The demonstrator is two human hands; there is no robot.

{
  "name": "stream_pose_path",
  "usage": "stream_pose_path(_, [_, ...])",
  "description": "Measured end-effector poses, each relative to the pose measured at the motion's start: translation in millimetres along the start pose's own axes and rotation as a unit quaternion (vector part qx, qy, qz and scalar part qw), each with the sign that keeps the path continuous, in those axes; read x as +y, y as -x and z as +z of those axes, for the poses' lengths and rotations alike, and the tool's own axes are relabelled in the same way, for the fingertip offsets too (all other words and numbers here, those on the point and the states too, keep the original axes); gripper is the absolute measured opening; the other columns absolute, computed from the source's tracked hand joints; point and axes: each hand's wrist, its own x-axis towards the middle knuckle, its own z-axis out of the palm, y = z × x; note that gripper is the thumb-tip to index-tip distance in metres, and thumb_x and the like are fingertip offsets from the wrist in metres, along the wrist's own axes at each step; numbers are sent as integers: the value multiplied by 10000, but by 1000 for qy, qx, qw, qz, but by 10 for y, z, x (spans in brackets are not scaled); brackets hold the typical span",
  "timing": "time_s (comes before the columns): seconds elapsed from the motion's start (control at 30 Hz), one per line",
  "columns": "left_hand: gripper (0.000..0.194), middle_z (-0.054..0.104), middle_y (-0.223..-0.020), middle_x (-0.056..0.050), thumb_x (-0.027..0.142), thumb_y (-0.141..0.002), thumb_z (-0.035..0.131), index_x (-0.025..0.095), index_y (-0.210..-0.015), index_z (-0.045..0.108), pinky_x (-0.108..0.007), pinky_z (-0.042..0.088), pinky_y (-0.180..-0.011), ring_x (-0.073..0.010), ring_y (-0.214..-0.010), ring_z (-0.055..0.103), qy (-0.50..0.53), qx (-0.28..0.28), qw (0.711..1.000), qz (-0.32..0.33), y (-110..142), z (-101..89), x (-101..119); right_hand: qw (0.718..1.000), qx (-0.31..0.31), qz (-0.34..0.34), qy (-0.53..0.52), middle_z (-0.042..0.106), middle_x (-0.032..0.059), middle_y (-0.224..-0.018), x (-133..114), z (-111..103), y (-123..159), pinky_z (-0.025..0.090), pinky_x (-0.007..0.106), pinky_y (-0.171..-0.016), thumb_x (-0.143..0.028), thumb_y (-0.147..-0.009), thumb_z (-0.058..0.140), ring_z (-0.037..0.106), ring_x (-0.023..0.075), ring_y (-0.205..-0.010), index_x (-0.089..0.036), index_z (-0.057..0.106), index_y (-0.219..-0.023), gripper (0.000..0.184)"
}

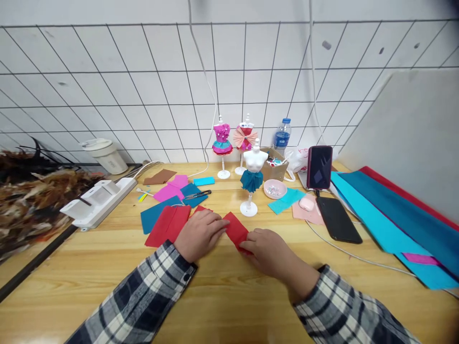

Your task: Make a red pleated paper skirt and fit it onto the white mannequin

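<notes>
A folded piece of red crepe paper (236,228) lies on the table between my hands. My right hand (268,251) is closed on its near right end, thumb and fingers pinched together. At the far left end, the curled fingers of my left hand (201,234) grip the paper's edge, the fingertips partly hidden. Beside my left wrist is a larger red crepe sheet (168,224), with a small red scrap (201,209) behind the hand. Just beyond the paper stands a white mini mannequin (255,160) wearing a teal gathered skirt (251,180).
Two dressed mannequins (223,143) stand behind, near a cardboard box (274,165) and water bottle (282,136). Tweezers (197,195) lie on coloured sheets to the left. A pink bowl (275,189), phone (339,220) and cable (344,251) are right; a power strip (98,203) is left.
</notes>
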Motion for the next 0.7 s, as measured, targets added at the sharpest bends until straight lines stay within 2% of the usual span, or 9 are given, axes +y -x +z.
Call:
stream_pose_path(0.07, [249,700,-1102,-62,345,-947,533,239,-1104,695,-372,449,-852,-221,-994,613,32,-80,996,5,9,40,50,999,-12,-11,-32,689,45,-947,-63,-11,6,407,317,-700,-317,-886,596,598,209,-875,-232,676,-1106,249])
stream_pose_path(0.13, [279,673,-1218,-61,377,-935,554,256,-1158,671,-430,418,-943,-255,-1119,588,37,-127,991,-9,17,106,72,997,-16,-26,-76,689,36,-1011,-73,-24,24,425,306,-737,-317,-828,674,605,209,-935,-240,646,-1165,348])
stream_pose_path(0.2, [303,640,-1303,-57,369,-950,532,270,-1215,640,-499,333,-1050,-276,-1244,526,38,-138,989,-25,17,175,60,993,-10,-25,-115,688,30,-1055,-37,-34,41,435,295,-778,-291,-796,714,608,198,-969,-239,639,-1160,375])
stream_pose_path(0.3, [318,596,-1376,-46,352,-969,495,283,-1255,615,-570,210,-1123,-293,-1358,423,48,-141,988,-40,11,247,15,989,-4,-12,-144,687,22,-1031,41,-26,50,436,275,-773,-277,-803,719,615,178,-947,-226,675,-1032,238])
stream_pose_path(0.43, [342,573,-1398,-65,343,-956,505,266,-1274,606,-603,207,-1108,-324,-1361,404,51,-124,989,-60,10,239,11,990,-1,-28,-135,685,14,-991,89,29,34,430,262,-734,-265,-854,665,624,162,-898,-239,711,-938,99])
stream_pose_path(0.5, [342,587,-1368,-88,326,-934,534,248,-1255,619,-578,268,-1075,-324,-1305,451,49,-84,992,-75,12,194,47,991,10,-29,-131,690,12,-982,98,61,23,431,264,-739,-253,-865,649,630,165,-898,-243,716,-943,104])
stream_pose_path(0.57, [285,644,-1254,-91,333,-918,557,237,-1161,671,-505,359,-1011,-290,-1182,534,73,-62,994,-55,14,142,93,991,19,-30,-132,694,12,-981,116,85,19,435,266,-749,-246,-872,639,633,167,-907,-245,720,-954,116])
stream_pose_path(0.63, [221,691,-1119,-69,351,-905,581,240,-1047,709,-431,413,-954,-247,-1069,583,119,-82,990,5,20,115,135,990,26,-36,-135,696,16,-989,145,94,25,439,267,-752,-239,-880,627,634,168,-913,-249,725,-967,131])
stream_pose_path(0.7, [202,701,-1108,-51,330,-891,600,249,-1041,709,-394,425,-957,-231,-1071,594,164,-123,977,63,33,125,158,989,33,-46,-139,698,20,-991,181,88,35,440,272,-757,-224,-892,604,631,169,-911,-249,730,-953,142])
